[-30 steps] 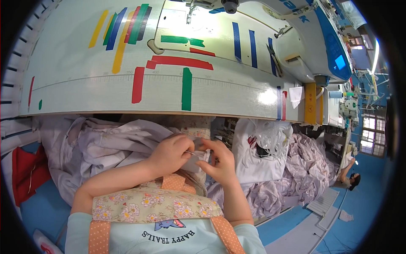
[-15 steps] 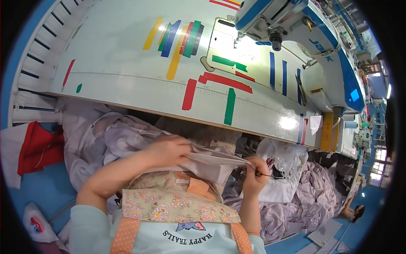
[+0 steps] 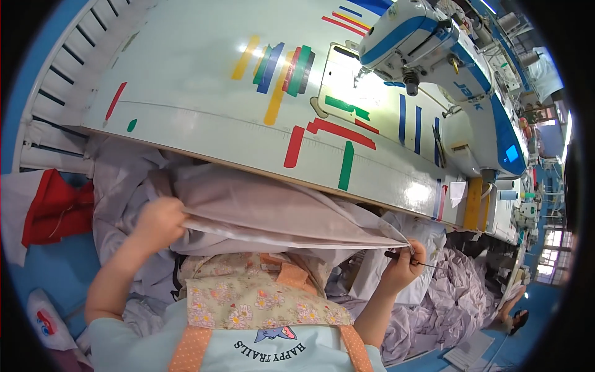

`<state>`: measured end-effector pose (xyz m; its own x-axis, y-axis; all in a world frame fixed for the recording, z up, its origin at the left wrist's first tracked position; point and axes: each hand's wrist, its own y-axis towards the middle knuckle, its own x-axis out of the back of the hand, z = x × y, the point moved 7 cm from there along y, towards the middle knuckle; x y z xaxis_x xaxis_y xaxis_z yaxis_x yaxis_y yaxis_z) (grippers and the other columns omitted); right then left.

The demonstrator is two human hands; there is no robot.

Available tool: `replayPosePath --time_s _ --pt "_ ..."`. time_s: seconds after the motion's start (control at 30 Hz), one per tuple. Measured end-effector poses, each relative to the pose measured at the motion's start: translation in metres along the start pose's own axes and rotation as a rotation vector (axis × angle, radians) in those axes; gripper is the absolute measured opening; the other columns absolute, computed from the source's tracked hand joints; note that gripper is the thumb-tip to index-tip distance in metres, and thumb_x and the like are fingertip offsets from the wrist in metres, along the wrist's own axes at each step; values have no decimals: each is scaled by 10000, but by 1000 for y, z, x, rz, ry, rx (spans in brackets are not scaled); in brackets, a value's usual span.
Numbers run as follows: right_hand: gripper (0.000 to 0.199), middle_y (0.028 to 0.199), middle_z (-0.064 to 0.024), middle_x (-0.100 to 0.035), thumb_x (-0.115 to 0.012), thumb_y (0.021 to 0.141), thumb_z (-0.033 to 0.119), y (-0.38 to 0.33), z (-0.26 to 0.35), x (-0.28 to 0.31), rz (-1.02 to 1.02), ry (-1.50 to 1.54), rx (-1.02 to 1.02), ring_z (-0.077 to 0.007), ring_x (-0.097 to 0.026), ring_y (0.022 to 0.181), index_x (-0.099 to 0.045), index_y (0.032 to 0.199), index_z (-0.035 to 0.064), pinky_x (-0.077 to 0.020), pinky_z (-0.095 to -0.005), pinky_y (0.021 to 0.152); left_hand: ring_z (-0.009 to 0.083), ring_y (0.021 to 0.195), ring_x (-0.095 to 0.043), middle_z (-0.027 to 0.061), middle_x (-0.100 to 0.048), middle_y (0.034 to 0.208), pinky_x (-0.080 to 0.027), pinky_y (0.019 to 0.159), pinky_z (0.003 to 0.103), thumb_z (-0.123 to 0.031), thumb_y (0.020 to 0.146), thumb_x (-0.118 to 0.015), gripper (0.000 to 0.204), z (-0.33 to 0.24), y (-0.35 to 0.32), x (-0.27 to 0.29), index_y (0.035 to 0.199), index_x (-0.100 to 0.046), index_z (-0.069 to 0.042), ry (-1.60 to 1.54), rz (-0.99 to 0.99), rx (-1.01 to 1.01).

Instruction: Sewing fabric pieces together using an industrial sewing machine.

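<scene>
A length of pale lilac-grey fabric (image 3: 266, 204) hangs stretched between my two hands, just in front of the table edge. My left hand (image 3: 160, 223) is closed on the fabric's edge at the left. At the right, my right hand (image 3: 406, 263) pinches the other end of that edge. The same hand also holds a thin dark tool (image 3: 392, 255), its slim shaft poking out to the right; its exact kind is unclear. Between the hands the edge runs nearly straight, with a whitish folded strip along it. Below it lies my flowered apron (image 3: 248, 301).
Beyond the fabric is a white sewing table (image 3: 204, 133) marked with coloured tape strips. A blue-and-white sewing machine (image 3: 458, 68) stands on it at the right. Crumpled lilac fabric (image 3: 455, 291) is heaped at the lower right. Red and white cloth (image 3: 59, 208) hangs at the left.
My hands have moved apart, the left one leftward and the right one rightward, pulling the fabric's edge taut. More of the fabric now lies spread out between them.
</scene>
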<state>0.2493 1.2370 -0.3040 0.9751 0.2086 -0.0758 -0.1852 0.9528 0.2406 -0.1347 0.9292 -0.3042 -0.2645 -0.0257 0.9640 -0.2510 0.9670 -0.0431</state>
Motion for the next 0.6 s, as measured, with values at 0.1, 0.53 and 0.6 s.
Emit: replayPosePath --time_s 0.1,0.53,0.6 --pt "123 924 -106 -622 -567 864 -126 -9 -5 16 -5 -51 11 -161 -581 861 -593 930 -26 -470 -290 830 309 850 -635 101 -653 917 -528 742 401 -180 732 -710 140 -17 -11 -28 812 -676 -70 -222 85 -79" --pt "49 862 -148 -638 -604 860 -55 -57 26 28 89 -166 88 -234 -620 807 -575 886 -26 -502 -326 757 320 940 -616 106 -665 971 -507 839 420 -183 811 -708 226 -122 127 -44 1004 -657 -76 -582 -45 -552" --pt "51 876 -136 -621 -602 883 -46 -62 29 25 132 -272 110 -218 -597 804 -564 904 -19 -500 -313 725 328 1006 -606 130 -656 1079 -488 911 427 -231 820 -718 327 -145 145 -61 1092 -635 -69 -806 171 -611"
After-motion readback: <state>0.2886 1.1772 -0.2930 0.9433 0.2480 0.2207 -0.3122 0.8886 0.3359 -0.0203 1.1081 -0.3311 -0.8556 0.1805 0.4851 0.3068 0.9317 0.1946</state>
